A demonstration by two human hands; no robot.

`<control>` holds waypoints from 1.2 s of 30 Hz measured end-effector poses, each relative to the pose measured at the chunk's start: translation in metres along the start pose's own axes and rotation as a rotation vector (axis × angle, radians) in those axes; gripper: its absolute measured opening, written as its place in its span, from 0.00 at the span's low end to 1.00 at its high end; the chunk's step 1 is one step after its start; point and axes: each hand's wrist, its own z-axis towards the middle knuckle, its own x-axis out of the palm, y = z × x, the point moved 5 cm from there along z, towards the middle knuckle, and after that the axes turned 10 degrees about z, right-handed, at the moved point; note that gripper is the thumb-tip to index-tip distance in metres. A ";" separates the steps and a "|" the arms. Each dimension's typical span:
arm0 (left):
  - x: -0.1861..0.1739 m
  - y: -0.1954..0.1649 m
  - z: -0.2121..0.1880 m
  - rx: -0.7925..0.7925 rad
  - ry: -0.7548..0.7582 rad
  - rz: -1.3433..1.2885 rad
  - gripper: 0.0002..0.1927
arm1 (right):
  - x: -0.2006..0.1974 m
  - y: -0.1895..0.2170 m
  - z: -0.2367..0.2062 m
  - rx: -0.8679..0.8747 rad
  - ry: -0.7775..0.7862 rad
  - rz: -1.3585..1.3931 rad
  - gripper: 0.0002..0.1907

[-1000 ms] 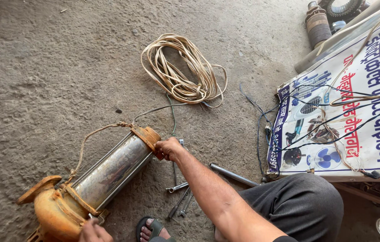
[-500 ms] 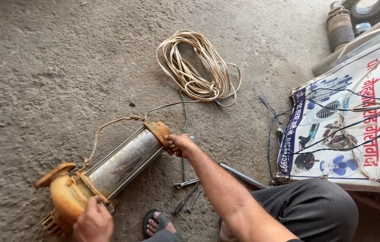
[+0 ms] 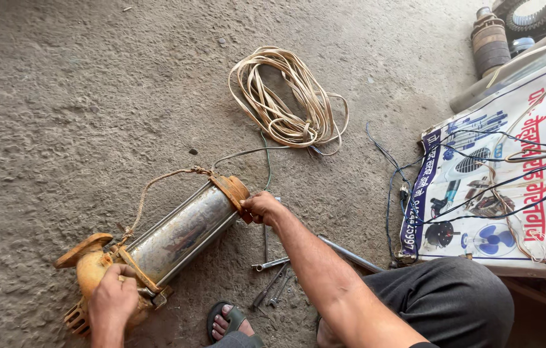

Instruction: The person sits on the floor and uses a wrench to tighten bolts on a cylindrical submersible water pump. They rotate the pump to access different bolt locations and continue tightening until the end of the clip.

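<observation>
Compared with the view half a second earlier, my left hand [image 3: 113, 298] has moved further up onto the yellow end of the pump [image 3: 157, 248], and my right hand [image 3: 261, 207] remains at the rusty cap on the opposite end; the pump itself lies in the same place on the concrete floor [image 3: 60, 96].

The pump lies on its side, slanting from lower left to upper right, directly between my two hands. Its yellow flanged end [image 3: 83, 258] points to the lower left; its steel barrel runs up to the orange end cap [image 3: 233, 192]. A frayed rope [image 3: 157, 182] runs along the barrel, from the flanged end to the cap.

My left hand is closed over the yellow end, fingers wrapped over the casting. My right hand is curled against the edge of the end cap, fingers bent and touching it; I cannot tell whether it grips the cap or only presses on it.

Just right of the pump, below my right forearm, several spanners [image 3: 272, 278] and a steel rod [image 3: 350, 254] lie on the floor. My sandalled foot [image 3: 231, 320] sits near them. Further up, a coil of flat tan cable [image 3: 289, 100] lies well apart from the pump, with a thin wire leading down toward the cap. At the far right, a printed banner [image 3: 511, 180] lies under loose wires [image 3: 415, 174].
</observation>
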 end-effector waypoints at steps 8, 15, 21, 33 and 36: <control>0.023 -0.015 -0.047 -0.003 -0.095 0.006 0.11 | -0.002 0.001 -0.017 -0.001 0.005 0.023 0.10; 0.018 -0.029 -0.068 0.160 -0.425 0.067 0.12 | 0.006 0.012 -0.026 -0.013 -0.029 -0.107 0.12; -0.005 -0.021 -0.009 -0.027 0.067 -0.012 0.10 | 0.003 0.010 -0.020 0.037 -0.004 -0.015 0.10; 0.019 -0.045 -0.119 0.199 -0.655 -0.066 0.06 | -0.003 0.003 0.002 -0.011 0.116 0.025 0.11; 0.011 -0.048 -0.119 0.194 -0.639 -0.080 0.07 | -0.010 0.001 0.006 -0.011 0.055 0.011 0.07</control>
